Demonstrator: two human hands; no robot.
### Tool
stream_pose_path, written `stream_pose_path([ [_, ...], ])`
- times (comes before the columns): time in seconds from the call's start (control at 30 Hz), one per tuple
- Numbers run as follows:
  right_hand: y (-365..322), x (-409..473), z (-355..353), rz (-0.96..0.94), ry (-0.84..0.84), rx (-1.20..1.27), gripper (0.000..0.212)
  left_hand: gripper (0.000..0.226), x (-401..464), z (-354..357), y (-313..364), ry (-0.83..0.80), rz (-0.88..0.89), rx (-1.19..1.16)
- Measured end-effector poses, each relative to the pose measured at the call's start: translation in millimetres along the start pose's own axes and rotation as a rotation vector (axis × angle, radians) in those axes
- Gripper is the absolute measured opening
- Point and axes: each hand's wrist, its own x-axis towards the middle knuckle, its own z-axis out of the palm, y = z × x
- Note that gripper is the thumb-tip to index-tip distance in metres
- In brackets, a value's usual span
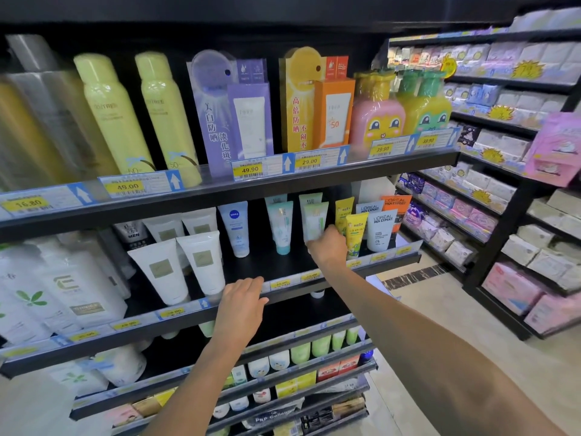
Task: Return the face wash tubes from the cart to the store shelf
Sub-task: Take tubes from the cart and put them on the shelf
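A pale green face wash tube (315, 222) stands cap-down on the black shelf (270, 262), gripped low.

Two bare forearms, no sleeves reaching the wrists. No watch, ring, bracelet or glove on left hand (240, 305) or right hand (328, 247). Short, unpainted fingernails.

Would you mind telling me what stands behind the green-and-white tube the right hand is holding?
Behind the green-and-white tube gripped by the right hand stands a second matching tube; only its top shows, the rest is covered.
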Motion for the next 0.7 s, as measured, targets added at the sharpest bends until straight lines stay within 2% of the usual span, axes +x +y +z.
stream_pose_path([
  [0.17,7.0,-28.5,-13.8,-0.057,-0.017,-0.041,0.034,0.045,-1.9,-2.8,1.8,-0.007,-0.005,-0.001],
  [0.27,14.1,-58.2,-22.3,-0.173,-0.031,-0.064,0.043,0.050,-4.0,-4.8,2.5,-0.013,-0.008,-0.036],
  [0.33,21.9,-79.6,-27.4,-0.242,-0.067,-0.132,0.051,0.054,-7.7,-9.6,3.8,-0.022,0.006,-0.089],
  [0.5,53.3,-142.2,-30.9,-0.451,-0.222,-0.300,0.049,0.058,-50.7,-20.6,4.7,0.031,0.043,-0.153],
  [0.7,97.3,-232.9,-2.1,-0.664,-0.437,-0.426,0.055,0.051,-181.7,-17.7,-9.1,0.113,-0.251,-0.109],
])
